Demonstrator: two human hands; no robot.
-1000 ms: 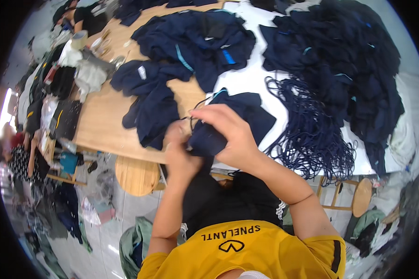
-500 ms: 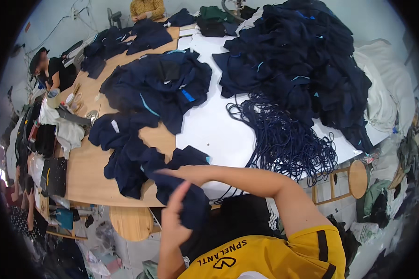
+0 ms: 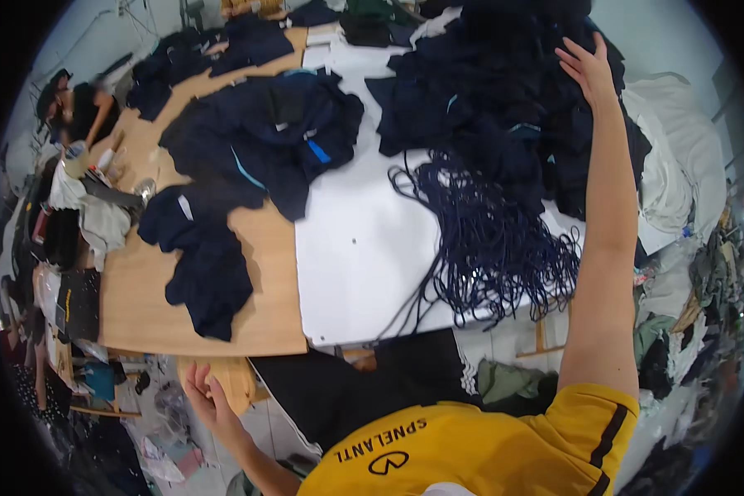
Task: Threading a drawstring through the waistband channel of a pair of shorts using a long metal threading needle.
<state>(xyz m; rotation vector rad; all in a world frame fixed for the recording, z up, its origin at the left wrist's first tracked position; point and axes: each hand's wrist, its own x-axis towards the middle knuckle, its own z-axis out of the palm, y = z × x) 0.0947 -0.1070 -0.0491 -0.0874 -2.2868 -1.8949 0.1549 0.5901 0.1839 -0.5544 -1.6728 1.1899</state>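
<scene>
My right arm is stretched far forward, and its hand [image 3: 589, 70] has spread fingers over the upper right of a tall heap of dark navy garments [image 3: 471, 91]. Whether the fingertips touch the cloth I cannot tell. My left hand [image 3: 209, 397] hangs in front of the table's near edge, empty, with its fingers apart. Nearest to it on the wooden tabletop [image 3: 140, 306] lies a crumpled navy garment [image 3: 211, 281]. Farther back is a wider pile of navy garments [image 3: 264, 140] with light blue strips.
A tangle of navy cords [image 3: 496, 240] trails over the white tabletop's [image 3: 355, 281] near edge. White cloth [image 3: 670, 165] is heaped at the right. A wooden stool [image 3: 240, 384] stands below my left hand. Another person [image 3: 91, 112] sits at the far left.
The navy garment that was in my hands at the near edge is out of sight. My right hand has swung far forward to the heap; my left has moved left and opened.
</scene>
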